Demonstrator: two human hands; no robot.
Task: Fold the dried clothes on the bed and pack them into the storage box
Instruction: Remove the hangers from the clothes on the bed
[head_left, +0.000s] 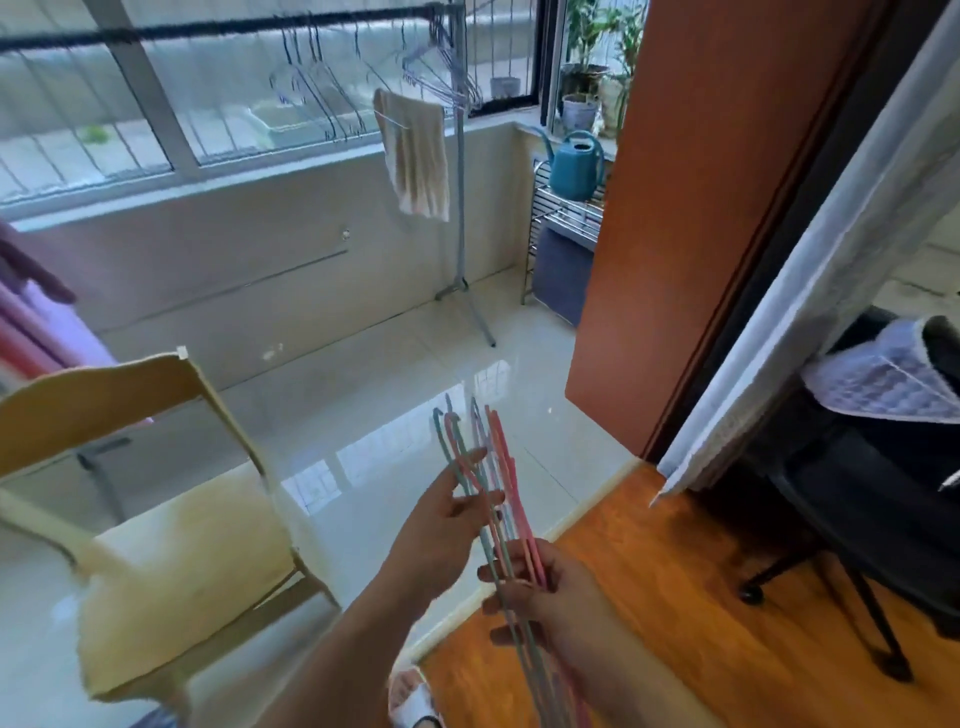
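hangers (493, 499): bare pastel bundle, no clothes on them
right hand (540, 597): fingers curled round the bundle's lower part
left hand (447, 514): fingers fairly straight, loosely against the hooks, steadying them
rack (460, 171): only a towel (415, 161) and empty wire hangers on it
clothes, bed, box: none in view
progress: drying area looks cleared; judging by that, folding and packing are all left to do

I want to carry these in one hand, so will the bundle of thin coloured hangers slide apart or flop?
The hangers look thin and light, probably slightly springy. They already fan apart above the right hand, so one hand may let them splay or slip.
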